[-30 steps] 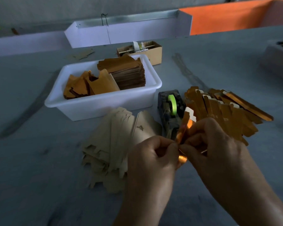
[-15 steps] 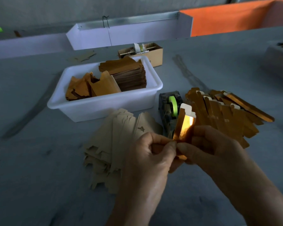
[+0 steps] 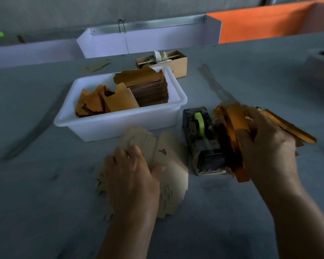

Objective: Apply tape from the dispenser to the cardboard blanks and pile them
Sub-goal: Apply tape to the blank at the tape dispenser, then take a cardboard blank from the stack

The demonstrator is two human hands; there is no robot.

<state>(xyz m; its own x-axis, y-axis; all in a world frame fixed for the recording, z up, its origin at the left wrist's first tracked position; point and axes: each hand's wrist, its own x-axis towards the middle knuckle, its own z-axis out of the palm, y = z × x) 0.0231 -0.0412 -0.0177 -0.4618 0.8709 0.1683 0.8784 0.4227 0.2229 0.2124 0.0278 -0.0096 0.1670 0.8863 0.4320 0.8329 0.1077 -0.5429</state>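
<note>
A dark tape dispenser (image 3: pixel 202 139) with a green roll stands on the grey table. To its left lies a fanned heap of pale cardboard blanks (image 3: pixel 168 165); my left hand (image 3: pixel 131 176) rests on that heap, thumb against one blank's edge. Right of the dispenser sits the pile of folded gold blanks (image 3: pixel 281 120). My right hand (image 3: pixel 267 146) grips a folded gold blank (image 3: pixel 236 124) and holds it over that pile's near-left side, blurred by motion.
A white tub (image 3: pixel 94 126) behind the pale heap holds more gold and brown blanks. A small open cardboard box (image 3: pixel 180 62) stands behind it. White trays line the table's far edge, and a grey bin (image 3: pixel 320 71) sits at far right.
Both hands held the gold blank in front of the dispenser. Now my right hand has carried it right to the gold pile, and my left hand has dropped onto the pale blanks.
</note>
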